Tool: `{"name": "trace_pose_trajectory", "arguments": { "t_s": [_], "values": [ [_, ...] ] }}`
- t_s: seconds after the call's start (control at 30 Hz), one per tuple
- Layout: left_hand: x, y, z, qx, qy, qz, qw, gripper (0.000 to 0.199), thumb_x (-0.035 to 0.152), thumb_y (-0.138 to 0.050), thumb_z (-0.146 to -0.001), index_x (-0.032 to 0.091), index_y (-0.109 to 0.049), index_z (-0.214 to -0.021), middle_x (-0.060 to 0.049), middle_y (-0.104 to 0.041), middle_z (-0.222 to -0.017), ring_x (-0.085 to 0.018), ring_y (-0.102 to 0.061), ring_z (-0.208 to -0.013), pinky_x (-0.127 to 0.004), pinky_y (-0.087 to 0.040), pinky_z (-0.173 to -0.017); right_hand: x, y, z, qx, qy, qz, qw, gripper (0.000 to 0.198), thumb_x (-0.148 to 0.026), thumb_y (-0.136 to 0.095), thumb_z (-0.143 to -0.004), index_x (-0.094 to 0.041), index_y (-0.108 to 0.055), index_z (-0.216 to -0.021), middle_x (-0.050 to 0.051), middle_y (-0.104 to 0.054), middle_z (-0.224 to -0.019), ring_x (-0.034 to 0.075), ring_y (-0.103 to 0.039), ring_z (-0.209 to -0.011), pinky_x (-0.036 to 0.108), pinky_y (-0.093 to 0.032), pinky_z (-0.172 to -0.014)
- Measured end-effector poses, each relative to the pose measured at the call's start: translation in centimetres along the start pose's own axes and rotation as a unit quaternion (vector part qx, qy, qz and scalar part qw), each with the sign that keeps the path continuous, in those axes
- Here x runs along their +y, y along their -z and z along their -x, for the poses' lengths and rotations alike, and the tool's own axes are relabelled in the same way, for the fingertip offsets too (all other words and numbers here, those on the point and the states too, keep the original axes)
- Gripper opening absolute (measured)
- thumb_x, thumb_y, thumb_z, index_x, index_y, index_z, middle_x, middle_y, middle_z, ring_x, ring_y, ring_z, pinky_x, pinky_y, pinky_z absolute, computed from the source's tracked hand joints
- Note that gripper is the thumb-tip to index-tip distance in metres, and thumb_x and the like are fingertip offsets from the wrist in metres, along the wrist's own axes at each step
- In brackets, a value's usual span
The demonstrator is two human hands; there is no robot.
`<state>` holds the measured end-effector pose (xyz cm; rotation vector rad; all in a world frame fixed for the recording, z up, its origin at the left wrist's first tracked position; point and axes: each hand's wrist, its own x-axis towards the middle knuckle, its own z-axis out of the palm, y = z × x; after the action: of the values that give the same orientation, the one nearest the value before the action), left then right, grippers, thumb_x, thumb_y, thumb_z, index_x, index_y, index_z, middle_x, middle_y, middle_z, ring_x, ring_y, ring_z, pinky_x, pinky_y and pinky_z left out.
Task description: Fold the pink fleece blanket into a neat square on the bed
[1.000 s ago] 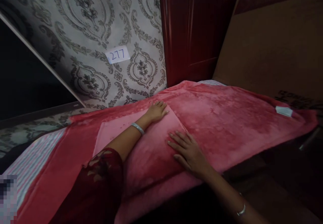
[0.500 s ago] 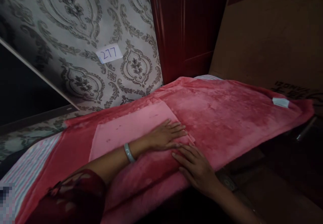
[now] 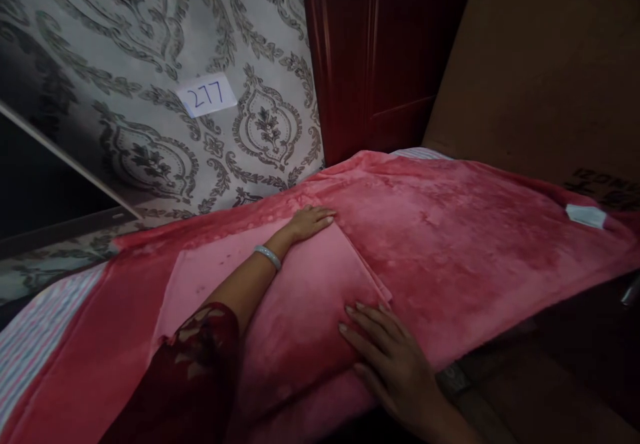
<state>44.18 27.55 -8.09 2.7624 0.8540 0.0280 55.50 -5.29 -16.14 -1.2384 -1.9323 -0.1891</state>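
Observation:
A pink plush cloth, like a fleece blanket, lies spread over a long padded surface. On top of it is a folded, lighter pink piece of cloth, its layered right edge showing. My left hand, with a pale bangle at the wrist, lies flat on the far right corner of the folded piece, fingers stretched out. Near that piece's front right corner rests my right hand, palm down with fingers spread on the cloth. Neither hand grips anything. A white tag sits at the cloth's right end.
Behind the surface stands a patterned wallpapered wall bearing a paper marked 277. A dark red door or panel and a large cardboard sheet or box stand at the back right. Striped fabric shows at the left end.
My left hand has slid away from my right hand, to the far edge of the folded cloth. My right hand has shifted slightly nearer to me. The view has moved a little.

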Motion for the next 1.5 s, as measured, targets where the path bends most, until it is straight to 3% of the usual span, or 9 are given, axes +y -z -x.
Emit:
{"name": "trace_pose_trajectory", "arguments": {
  "t_s": [0.2,0.53,0.7,0.8,0.93,1.03,1.23,1.4,1.5],
  "values": [
    [0.4,-0.5,0.7,0.023,0.016,-0.007,1.000,0.059,0.056,-0.025,-0.104,0.030,-0.050,-0.152,-0.003,-0.047,-0.160,-0.030,-0.042,-0.143,-0.054,-0.030,-0.119,0.1,-0.1,0.1,-0.001,0.004,0.008,1.000,0.052,-0.031,-0.055,-0.100,-0.027,-0.051,-0.152,0.006,-0.060,-0.147,0.026,-0.054,-0.137,0.051,-0.048,-0.112],
    [2.6,1.4,2.1,0.044,0.039,-0.001,0.998,0.062,0.048,-0.031,-0.105,0.018,-0.036,-0.159,-0.011,-0.025,-0.170,-0.026,-0.024,-0.157,-0.047,-0.018,-0.128,0.3,0.2,0.2,0.007,0.017,-0.008,1.000,0.050,-0.029,-0.055,-0.102,-0.026,-0.051,-0.151,0.009,-0.058,-0.149,0.026,-0.052,-0.138,0.052,-0.044,-0.113],
    [6.2,2.1,9.3,0.085,-0.101,0.090,0.987,0.067,0.057,-0.024,-0.105,0.017,-0.049,-0.152,-0.012,-0.047,-0.160,-0.024,-0.041,-0.150,-0.042,-0.027,-0.127,-0.8,1.3,-1.2,0.059,0.017,-0.045,0.997,0.046,-0.024,-0.052,-0.102,-0.026,-0.056,-0.147,0.010,-0.064,-0.141,0.027,-0.057,-0.132,0.052,-0.047,-0.110],
    [10.1,1.3,15.6,0.056,-0.180,0.123,0.974,0.073,0.066,-0.024,-0.103,0.020,-0.042,-0.157,-0.013,-0.043,-0.162,-0.026,-0.038,-0.151,-0.046,-0.028,-0.126,-2.3,0.6,-3.0,0.082,0.036,-0.065,0.994,0.037,-0.021,-0.054,-0.100,-0.024,-0.065,-0.135,0.011,-0.071,-0.127,0.027,-0.062,-0.121,0.050,-0.049,-0.105],
    [13.2,-0.4,21.2,-0.040,-0.222,0.099,0.969,0.082,0.070,-0.037,-0.099,0.021,-0.028,-0.163,-0.015,-0.031,-0.168,-0.031,-0.025,-0.157,-0.055,-0.014,-0.129,-3.9,-1.9,-4.4,0.063,0.097,-0.102,0.988,0.030,-0.031,-0.048,-0.103,-0.021,-0.074,-0.113,0.011,-0.075,-0.104,0.027,-0.065,-0.108,0.046,-0.054,-0.094],
    [12.1,-1.4,21.7,-0.059,-0.212,0.070,0.973,0.078,0.068,-0.036,-0.100,0.025,-0.025,-0.164,-0.014,-0.029,-0.168,-0.031,-0.025,-0.157,-0.058,-0.010,-0.128,-4.3,-3.1,-4.1,0.026,0.076,-0.085,0.993,0.029,-0.028,-0.048,-0.103,-0.021,-0.073,-0.117,0.011,-0.075,-0.105,0.027,-0.065,-0.109,0.048,-0.052,-0.098],
    [6.3,-0.9,18.3,-0.055,-0.199,-0.032,0.978,0.065,0.064,-0.033,-0.103,0.036,-0.030,-0.162,-0.004,-0.027,-0.170,-0.029,-0.013,-0.160,-0.060,-0.002,-0.127,-4.0,-3.1,-3.2,-0.019,0.059,-0.048,0.997,0.038,-0.020,-0.056,-0.097,-0.024,-0.066,-0.133,0.010,-0.069,-0.131,0.025,-0.059,-0.122,0.049,-0.048,-0.105],
    [1.9,0.9,14.3,-0.023,-0.062,-0.073,0.995,0.069,0.067,-0.031,-0.102,0.035,-0.028,-0.162,-0.004,-0.019,-0.172,-0.036,-0.006,-0.160,-0.067,-0.003,-0.124,-3.9,-3.0,-3.1,-0.050,0.055,-0.049,0.996,0.043,-0.020,-0.055,-0.098,-0.025,-0.061,-0.141,0.007,-0.064,-0.142,0.023,-0.055,-0.131,0.048,-0.045,-0.110],
    [-1.1,1.3,11.8,-0.013,0.016,-0.046,0.999,0.069,0.067,-0.031,-0.101,0.035,-0.030,-0.162,-0.004,-0.021,-0.172,-0.036,-0.015,-0.158,-0.063,-0.012,-0.125,-3.9,-2.8,-3.2,-0.048,0.059,-0.050,0.996,0.043,-0.020,-0.055,-0.099,-0.025,-0.060,-0.142,0.006,-0.064,-0.142,0.023,-0.055,-0.132,0.047,-0.045,-0.110]
  ]
}}
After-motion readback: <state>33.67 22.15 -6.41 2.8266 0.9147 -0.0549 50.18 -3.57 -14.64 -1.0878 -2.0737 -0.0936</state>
